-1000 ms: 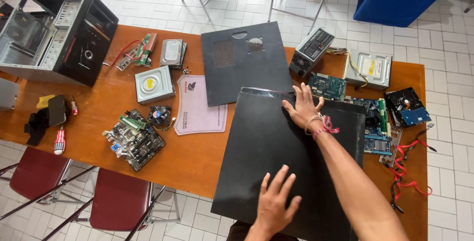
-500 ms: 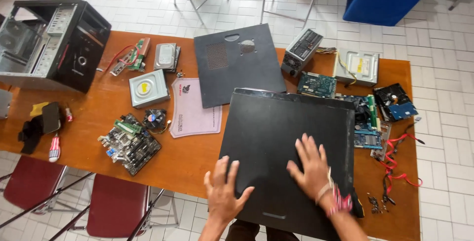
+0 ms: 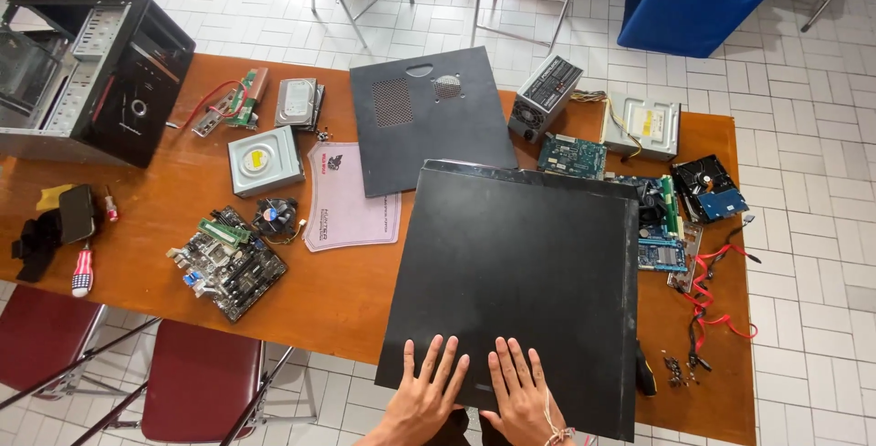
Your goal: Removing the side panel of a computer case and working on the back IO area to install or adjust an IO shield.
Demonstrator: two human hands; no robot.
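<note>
A large black case side panel (image 3: 520, 272) lies flat on the wooden table (image 3: 347, 291), its near edge hanging over the table's front. My left hand (image 3: 424, 396) and my right hand (image 3: 520, 396) rest palm down side by side on the panel's near edge, fingers spread, holding nothing. A second black side panel (image 3: 429, 126) with vent holes lies behind it, partly under its far left corner.
An open black computer case (image 3: 82, 72) stands at the far left. A motherboard (image 3: 228, 263), cooler fan (image 3: 274, 218), optical drive (image 3: 265, 161), hard drive (image 3: 297, 104), power supply (image 3: 546, 94), circuit boards (image 3: 662, 218) and red cables (image 3: 707, 295) lie around. Red chairs (image 3: 196, 382) stand at the front.
Both hands have slid back along the panel to its near edge and now lie side by side. The view has shifted slightly.
</note>
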